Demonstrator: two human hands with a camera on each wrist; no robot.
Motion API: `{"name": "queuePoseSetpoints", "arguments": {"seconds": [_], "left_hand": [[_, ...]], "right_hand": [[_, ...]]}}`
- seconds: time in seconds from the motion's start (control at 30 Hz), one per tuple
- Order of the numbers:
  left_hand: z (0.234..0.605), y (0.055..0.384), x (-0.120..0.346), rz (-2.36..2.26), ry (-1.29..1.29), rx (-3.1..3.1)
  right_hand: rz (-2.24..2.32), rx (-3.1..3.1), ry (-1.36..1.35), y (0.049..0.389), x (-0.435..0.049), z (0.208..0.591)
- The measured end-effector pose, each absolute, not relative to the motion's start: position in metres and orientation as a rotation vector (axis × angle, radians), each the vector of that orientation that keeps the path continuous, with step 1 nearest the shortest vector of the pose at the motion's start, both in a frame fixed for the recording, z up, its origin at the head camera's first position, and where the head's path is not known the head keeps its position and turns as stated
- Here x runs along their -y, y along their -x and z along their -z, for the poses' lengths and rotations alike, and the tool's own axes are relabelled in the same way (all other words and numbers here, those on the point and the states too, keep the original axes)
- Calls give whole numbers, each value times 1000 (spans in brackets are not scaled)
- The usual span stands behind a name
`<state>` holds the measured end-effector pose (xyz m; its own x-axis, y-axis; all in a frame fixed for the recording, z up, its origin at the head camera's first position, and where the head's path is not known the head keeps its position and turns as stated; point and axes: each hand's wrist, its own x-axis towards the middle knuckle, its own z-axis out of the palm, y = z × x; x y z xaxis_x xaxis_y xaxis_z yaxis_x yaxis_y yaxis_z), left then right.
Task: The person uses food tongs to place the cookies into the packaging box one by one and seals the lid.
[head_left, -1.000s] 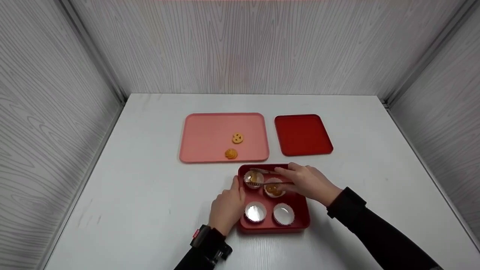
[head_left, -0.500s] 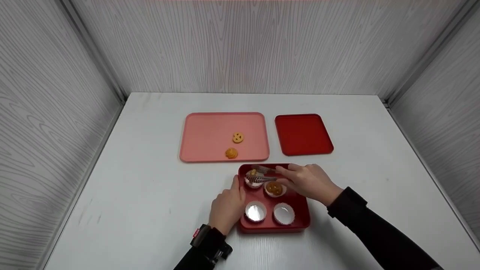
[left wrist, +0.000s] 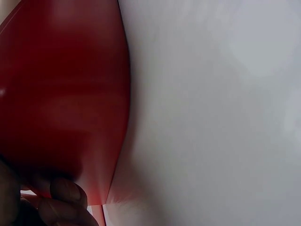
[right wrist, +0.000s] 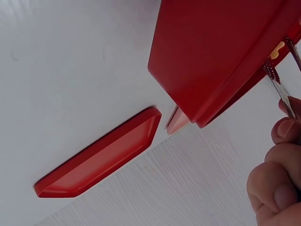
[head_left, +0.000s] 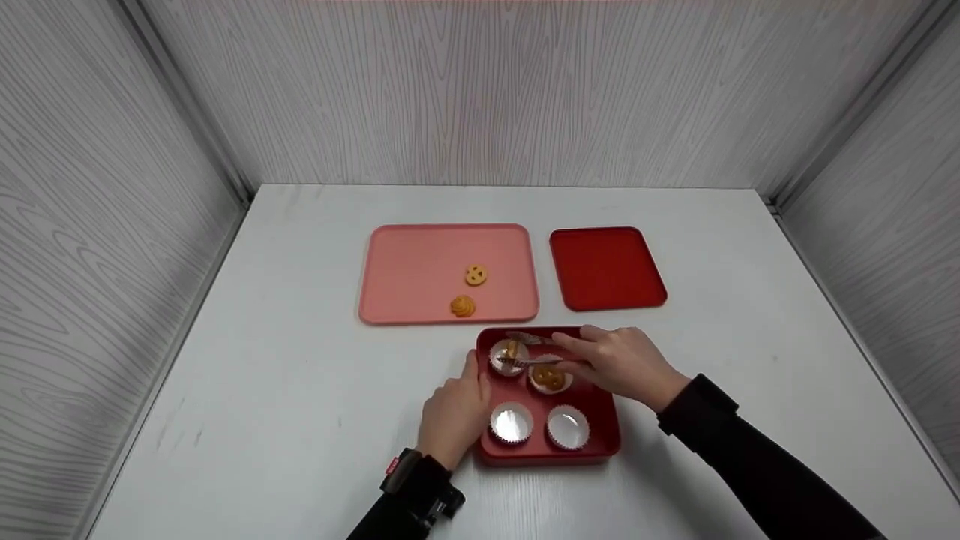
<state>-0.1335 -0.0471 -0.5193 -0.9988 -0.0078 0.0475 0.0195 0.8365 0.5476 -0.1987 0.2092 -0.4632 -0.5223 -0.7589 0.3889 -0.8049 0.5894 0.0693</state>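
Observation:
In the head view a deep red box (head_left: 538,448) holds several white paper cups. My left hand (head_left: 454,415) grips the box's left wall; in the left wrist view its fingertips (left wrist: 68,190) bend against that wall. My right hand (head_left: 619,364) holds metal tongs (head_left: 534,361) over the far left cup (head_left: 498,367). The tongs' tips stand apart on either side of a yellow cookie (head_left: 513,349) in that cup; contact cannot be told. A round cookie (head_left: 548,377) lies in the far right cup. The near left cup (head_left: 511,424) and near right cup (head_left: 568,428) are empty.
Behind the box lies a pink tray (head_left: 412,262) with a holed round cookie (head_left: 475,274) and a swirled cookie (head_left: 463,305). A flat red tray (head_left: 607,268) sits at its right. Grey wood-grain panels (head_left: 480,97) enclose the white table (head_left: 300,337).
The tongs' tips tilt and draw closer, then spread again over the far left cup. The cookie there shows more plainly now. My left hand keeps its place on the box.

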Motion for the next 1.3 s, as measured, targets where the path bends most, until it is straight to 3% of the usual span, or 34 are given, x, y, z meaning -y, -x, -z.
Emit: {"name": "queuePoseSetpoints", "arguments": {"seconds": [1.3], "left_hand": [[518, 133, 48, 936, 11, 2975]], "right_hand": [[-283, 2506, -1230, 195, -216, 460]]}}
